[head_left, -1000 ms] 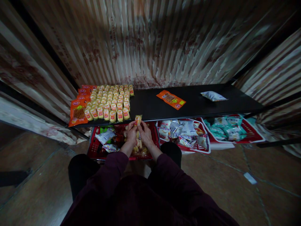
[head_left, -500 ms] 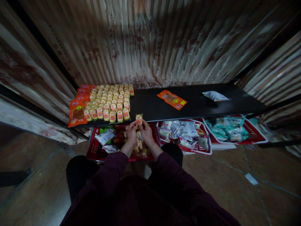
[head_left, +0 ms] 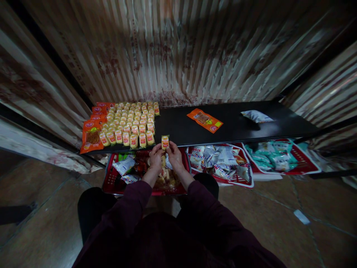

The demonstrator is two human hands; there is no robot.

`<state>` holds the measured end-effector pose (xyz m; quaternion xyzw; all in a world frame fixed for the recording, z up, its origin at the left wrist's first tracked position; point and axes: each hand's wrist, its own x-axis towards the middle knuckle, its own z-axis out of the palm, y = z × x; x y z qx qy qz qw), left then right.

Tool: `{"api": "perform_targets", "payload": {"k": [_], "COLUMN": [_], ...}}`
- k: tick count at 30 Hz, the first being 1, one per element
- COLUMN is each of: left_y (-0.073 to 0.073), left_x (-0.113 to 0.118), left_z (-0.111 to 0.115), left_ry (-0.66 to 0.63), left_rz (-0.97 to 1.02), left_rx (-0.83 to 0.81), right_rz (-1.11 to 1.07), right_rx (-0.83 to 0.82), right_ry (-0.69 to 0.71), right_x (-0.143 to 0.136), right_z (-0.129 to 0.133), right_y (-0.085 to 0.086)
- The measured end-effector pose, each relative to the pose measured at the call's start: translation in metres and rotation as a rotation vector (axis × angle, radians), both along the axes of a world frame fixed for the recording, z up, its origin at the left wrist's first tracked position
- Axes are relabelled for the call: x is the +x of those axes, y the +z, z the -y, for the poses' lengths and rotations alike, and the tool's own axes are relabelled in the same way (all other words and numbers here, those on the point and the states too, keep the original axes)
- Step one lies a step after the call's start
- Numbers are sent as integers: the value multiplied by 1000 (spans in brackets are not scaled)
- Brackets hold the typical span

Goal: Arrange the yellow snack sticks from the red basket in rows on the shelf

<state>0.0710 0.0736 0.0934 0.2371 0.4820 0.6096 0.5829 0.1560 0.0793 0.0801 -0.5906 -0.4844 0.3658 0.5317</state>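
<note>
While both hands meet in front of the black shelf (head_left: pixel 178 130), a small yellow packet (head_left: pixel 165 141) stands out beyond the fingertips, at the shelf's front edge. The left hand (head_left: pixel 156 158) and the right hand (head_left: pixel 175 158) pinch its near end from either side, digits drawn in close with no gap that I can make out from here; the thumbs are partly hidden. The packet's long axis runs away from the person, toward the shelf, its printed face turned up. Whether its far end touches the edge or hangs above it, I cannot tell.

To the left of the grip lies a block of like packets (head_left: pixel 126 128) in rows. The end packet (head_left: pixel 150 138) of the front row is the nearest of them, just beside the held one and apart from it, its long axis roughly parallel. The left hand is the nearer to that row. Below the hands sits a red basket (head_left: pixel 109 180) with more wrapped goods; farther right on the shelf lies an orange pouch (head_left: pixel 205 120).
</note>
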Motion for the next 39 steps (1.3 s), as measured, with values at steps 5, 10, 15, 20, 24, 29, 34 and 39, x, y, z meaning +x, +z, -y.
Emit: {"api": "perform_targets", "payload": {"k": [5,10,15,20,24,29,34,39], "left_y": [2,6,8,11,11,9,9,13], "left_x": [0,-2,-1,1,5,7,5,4], "left_z": [-6,-13,-24,-40,-50,-62,-72,-82], "left_ry": [2,13,-9,-9,1,19,9,-12], "left_rz": [-16,-40,-67,-120,-154,-164,-208,-289], "left_rx": [23,13,3,-12,-19,-16,-1,31], "right_rz": [19,21,77,130,122,164,207,193], "right_rx": [13,5,6,30,22,5,9,30], "right_ry": [4,29,10,3,0,-30,-72,-90], "right_x": [1,2,5,8,8,9,8,8], "right_z": [-10,-19,-32,-46,-54,-63,-72,-82], "right_y": [-7,-8,-7,0,4,6,5,3]}}
